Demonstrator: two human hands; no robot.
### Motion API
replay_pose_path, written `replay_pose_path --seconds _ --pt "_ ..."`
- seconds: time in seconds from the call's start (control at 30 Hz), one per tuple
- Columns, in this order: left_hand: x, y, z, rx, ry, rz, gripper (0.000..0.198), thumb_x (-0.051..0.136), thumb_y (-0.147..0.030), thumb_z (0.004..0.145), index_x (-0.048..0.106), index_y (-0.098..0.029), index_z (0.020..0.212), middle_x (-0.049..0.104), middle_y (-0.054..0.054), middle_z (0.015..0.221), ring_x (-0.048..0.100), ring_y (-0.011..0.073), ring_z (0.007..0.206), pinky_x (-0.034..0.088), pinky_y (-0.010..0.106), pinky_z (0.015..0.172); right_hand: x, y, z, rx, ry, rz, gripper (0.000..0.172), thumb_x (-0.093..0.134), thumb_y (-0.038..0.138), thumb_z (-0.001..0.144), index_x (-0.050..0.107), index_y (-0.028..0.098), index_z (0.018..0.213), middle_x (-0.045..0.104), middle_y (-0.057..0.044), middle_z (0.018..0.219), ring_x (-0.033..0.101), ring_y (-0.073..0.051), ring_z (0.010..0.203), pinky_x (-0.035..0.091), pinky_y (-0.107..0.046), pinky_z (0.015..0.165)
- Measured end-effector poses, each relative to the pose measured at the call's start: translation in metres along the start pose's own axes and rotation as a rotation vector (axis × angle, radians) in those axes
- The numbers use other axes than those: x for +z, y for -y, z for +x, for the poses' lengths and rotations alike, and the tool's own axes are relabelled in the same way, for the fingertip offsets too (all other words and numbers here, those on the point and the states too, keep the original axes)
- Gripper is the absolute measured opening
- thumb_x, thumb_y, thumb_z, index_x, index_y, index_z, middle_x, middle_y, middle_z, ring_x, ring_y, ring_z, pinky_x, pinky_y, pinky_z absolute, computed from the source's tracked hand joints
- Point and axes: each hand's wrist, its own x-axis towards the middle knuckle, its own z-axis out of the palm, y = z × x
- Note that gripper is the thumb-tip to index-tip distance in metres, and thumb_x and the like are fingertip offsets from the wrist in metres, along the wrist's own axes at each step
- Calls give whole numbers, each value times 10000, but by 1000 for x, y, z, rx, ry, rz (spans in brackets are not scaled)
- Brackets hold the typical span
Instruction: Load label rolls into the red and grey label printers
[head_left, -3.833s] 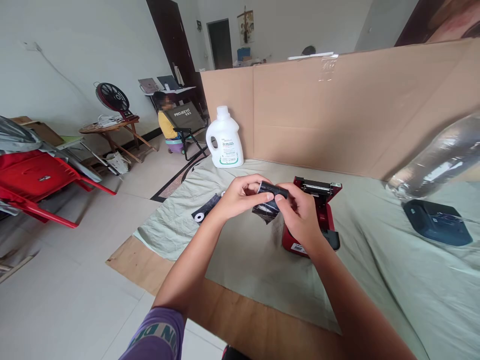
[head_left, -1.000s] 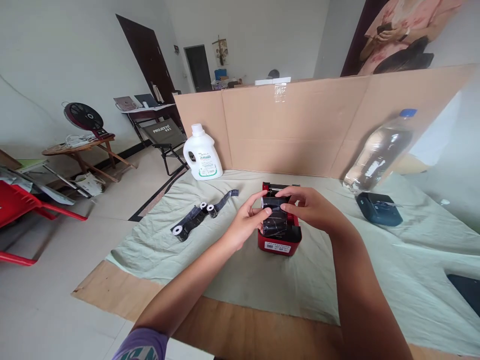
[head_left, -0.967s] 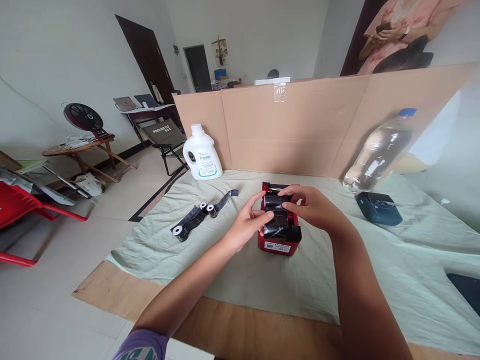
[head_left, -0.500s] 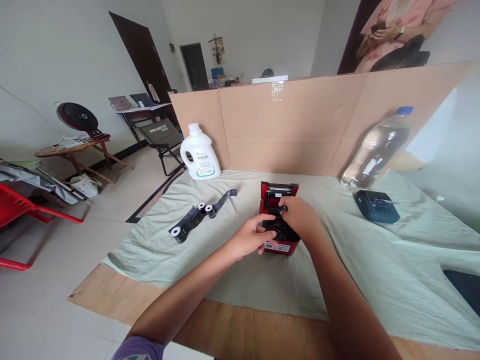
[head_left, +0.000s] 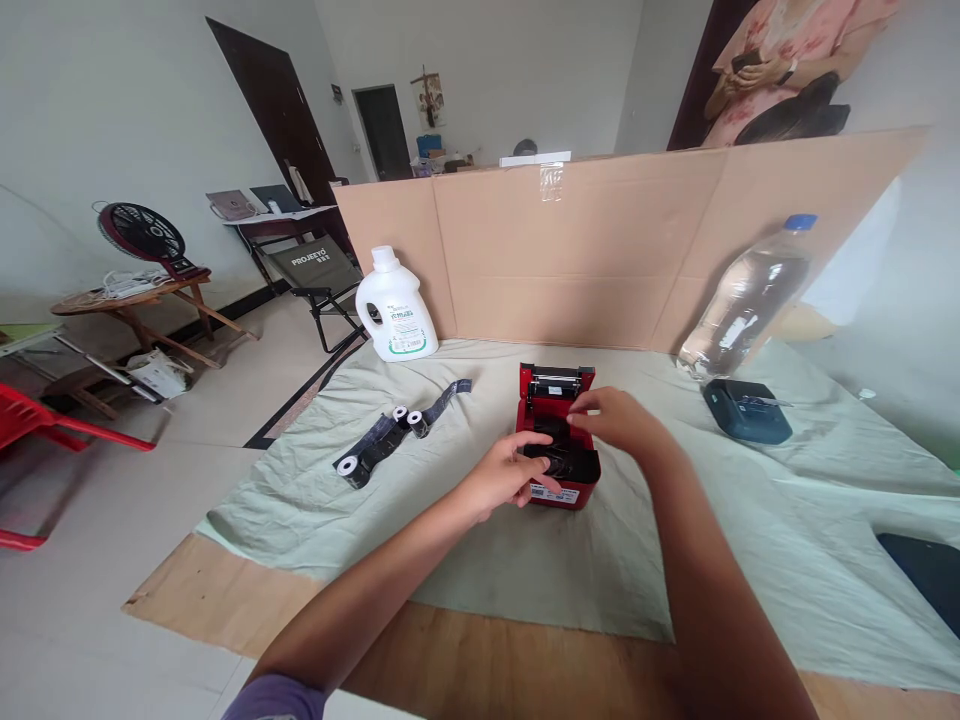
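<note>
A small red printer (head_left: 556, 381) stands open on the pale green cloth (head_left: 465, 520). A black wrapped roll (head_left: 561, 456) lies in its open bay. My left hand (head_left: 508, 476) reaches in from the left, thumb and fingers pinched on the near end of the roll. My right hand (head_left: 613, 420) hovers over the bay from the right, its fingers bent together and down onto the roll's top.
A strip of black wrapped rolls (head_left: 390, 438) lies left of the printer. A white jug (head_left: 394, 312) and a clear bottle (head_left: 742, 300) stand by the cardboard wall (head_left: 600, 250). A dark blue device (head_left: 747, 411) sits at the right, and a dark flat object (head_left: 924, 566) at the edge.
Both hands carried the black roll from above the printer down into its open bay. The right hand has since lifted slightly.
</note>
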Motion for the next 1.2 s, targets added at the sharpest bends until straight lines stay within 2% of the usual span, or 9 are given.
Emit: replay_pose_path --seconds 0.07,0.2,0.3,0.43,0.63,0.83,0.9,1.03,1.2 --pt "2 1 -1 -1 16 15 481 703 -381 812 587 -169 1228 759 48 736 400 46 353 254 209 424 -17 -6 -2 48 -115 52 292 588 450 848 753 217 787 746 -71 825 644 -215 733 489 -349 708" --pt "7 4 -2 -2 42 59 239 665 -354 793 566 -187 932 752 38 712 399 46 343 248 202 405 -16 -10 9 70 -363 290 488 553 518 870 669 188 1211 708 -120 1177 637 -192 803 495 -387 824" --pt "10 6 -4 0 66 91 202 649 -331 793 505 -204 858 747 27 686 403 48 337 264 198 403 6 -10 20 56 -342 599 526 517 521 875 631 150 1230 713 -108 1070 619 -166 757 513 -358 774" --pt "9 6 -8 -4 102 147 184 638 -319 810 501 -204 850 745 29 681 430 52 345 262 197 414 28 -17 11 5 -404 728 353 571 416 821 658 162 1049 688 -47 873 620 -176 813 505 -360 835" --pt "3 -2 -19 -34 247 281 182 650 -329 824 528 -195 840 758 50 728 504 74 397 323 219 472 57 -36 -30 -8 -350 759 569 596 340 785 512 253 1340 507 -108 1468 521 -245 1278 489 -428 996" --pt "-14 -19 -27 -49 415 318 315 633 -478 859 549 -220 1020 758 50 789 647 128 536 288 210 470 90 -47 -36 3 -272 1002 631 559 430 860 430 259 1454 443 -99 1565 421 -227 1439 347 -435 1187" --pt "-22 -20 -19 -18 291 334 337 610 -530 866 539 -225 990 687 -6 628 568 109 458 279 203 464 96 -48 -35 -7 -277 1019 642 551 453 875 418 264 1474 432 -91 1578 402 -224 1458 340 -424 1196" --pt "-32 -3 13 158 -141 311 365 638 -493 830 415 -216 749 423 -97 475 394 71 437 284 190 480 100 -47 -35 -17 -292 991 637 512 486 895 410 285 1491 434 -66 1582 420 -225 1449 375 -417 1180" --pt "-34 21 42 58 -138 101 383 675 -436 764 359 -222 728 374 -97 555 330 58 456 207 199 449 98 -45 -35 -22 -300 967 616 494 427 893 425 281 1487 464 -59 1561 442 -222 1435 396 -413 1169"
